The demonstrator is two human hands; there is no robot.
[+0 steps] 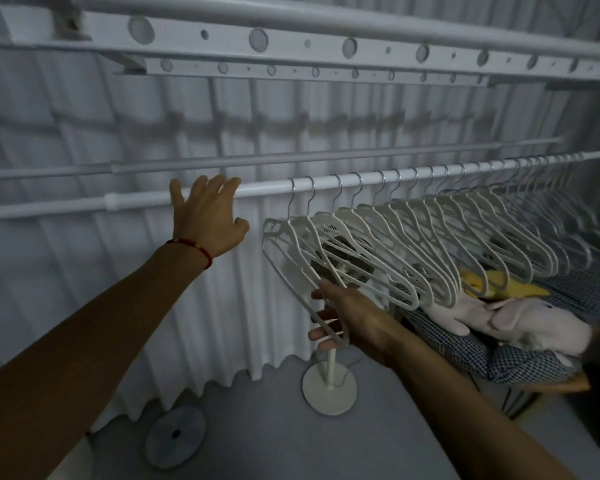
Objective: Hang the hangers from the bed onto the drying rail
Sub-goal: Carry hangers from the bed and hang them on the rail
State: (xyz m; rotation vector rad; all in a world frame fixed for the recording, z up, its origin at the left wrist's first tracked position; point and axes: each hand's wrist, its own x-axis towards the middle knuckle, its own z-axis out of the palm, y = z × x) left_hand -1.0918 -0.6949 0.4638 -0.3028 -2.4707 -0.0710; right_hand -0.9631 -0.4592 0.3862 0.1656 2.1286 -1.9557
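Pale pleated curtains (84, 133) fill the background of a dim room, reaching down to a grey floor (378, 427). Across them runs the white drying rail (264, 189), with a second thinner rail (222, 162) behind it and a perforated white beam (291, 43) overhead. A long row of white hangers (465, 230) hangs by metal hooks from the drying rail, filling it from its middle to the far right. Below that row lies the bed (520, 355), covered in dark checked cloth, with a yellow item (499, 284) and pale pink fabric (520, 320) on it. A white stand with a round base (329, 384) rises from the floor just under the leftmost hangers, and its upper part is hidden behind them. A grey disc (175, 436) lies on the floor near the curtain hem.

The left hand (207, 213) reaches up with the arm stretched out, fingers spread and straight, fingertips at the bare part of the drying rail just left of the hangers; it holds nothing. A red cord (194, 245) circles that wrist. The right hand (347, 320) is lower, arm extended, its fingers curled around the bottom end of the leftmost hanger (291, 265), which is on the rail and tilted.
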